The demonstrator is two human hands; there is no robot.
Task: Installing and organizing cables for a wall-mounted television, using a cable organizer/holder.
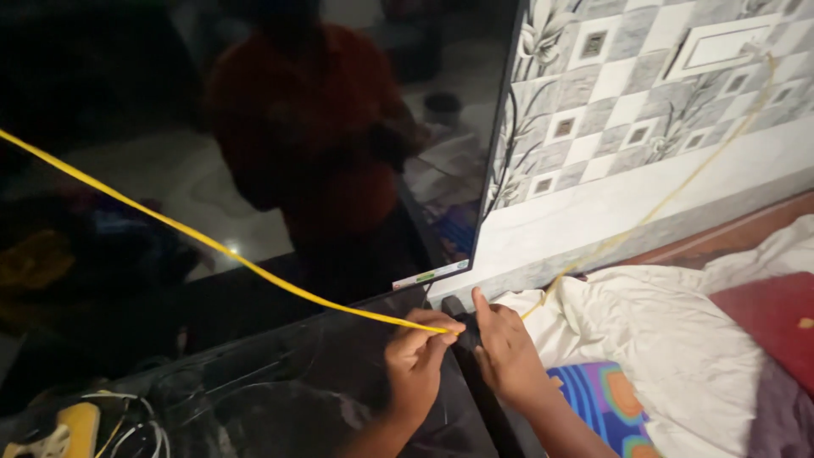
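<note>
Leftmost, at the bottom corner, a yellow plug block with white wires is seen lying on a dark glossy tabletop. Above it, a large black flat screen is stood upright, and the dim reflection of a person in a red top is carried in its glass. A thin yellow cable is stretched across the front of the screen, slanting down from the upper left edge of the view to the hands at the bottom centre.

The left hand is closed, and the yellow cable is pinched between its thumb and forefinger just at the lower right corner of the screen. Just beside it, almost touching, the right hand is held with the forefinger raised and the other fingers curled about a small dark part at the screen's corner; what exactly is gripped there cannot be told.

From the hands the cable is carried on, blurred, rising to the upper right across a wall of grey and white patterned tiles. Below the wall, a crumpled white sheet is spread, with a blue cloth with orange rings near the right forearm and a red fabric at the far right.
</note>
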